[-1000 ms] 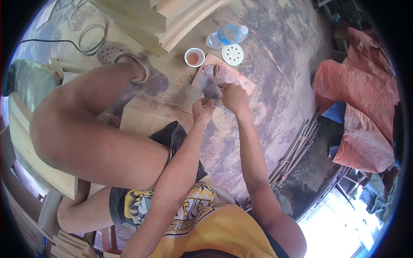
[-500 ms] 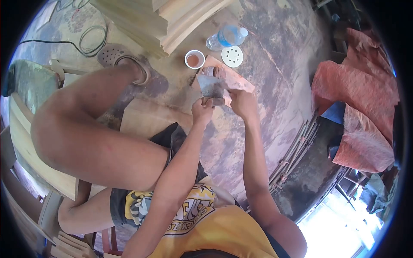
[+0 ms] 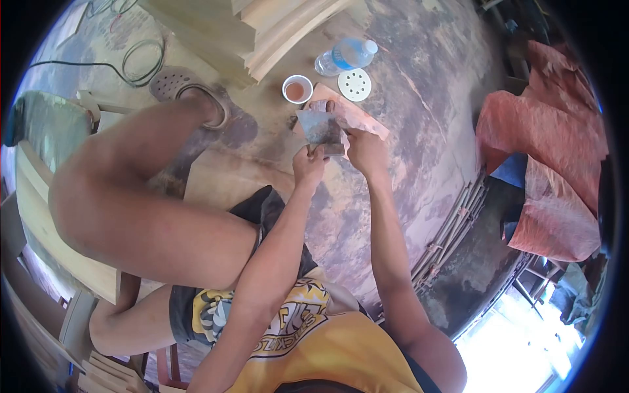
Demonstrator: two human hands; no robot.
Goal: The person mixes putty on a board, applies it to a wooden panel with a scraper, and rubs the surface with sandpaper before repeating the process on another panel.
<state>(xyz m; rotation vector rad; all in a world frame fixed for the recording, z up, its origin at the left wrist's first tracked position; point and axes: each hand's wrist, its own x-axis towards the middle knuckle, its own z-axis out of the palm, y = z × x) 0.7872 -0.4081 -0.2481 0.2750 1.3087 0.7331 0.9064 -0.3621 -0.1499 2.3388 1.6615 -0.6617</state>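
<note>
My left hand [image 3: 309,165] is closed on a flat metal scraper [image 3: 320,126], gripping it near its thicker lower edge. The blade is smeared grey-brown and points away from me. My right hand [image 3: 367,152] is closed at the blade's right side, its fingertips close to or touching it; what they hold is too small to make out. Beneath both hands lies a pinkish-stained board [image 3: 367,122] with a brown smear near its top left end. Just beyond it stand a white cup [image 3: 297,90] with brownish stuff inside and a round white disc [image 3: 354,85] with several holes.
A clear water bottle [image 3: 345,56] with a blue label lies past the disc. Stacked wooden panels [image 3: 282,33] are at the top. My bent leg [image 3: 151,216] fills the left. Red crumpled sheets [image 3: 544,137] and bundled thin poles [image 3: 452,229] lie right. A black cable [image 3: 78,63] coils at upper left.
The scraper blade has tilted and shifted slightly left at its far end. My right hand has moved a little left and up, closer to the blade.
</note>
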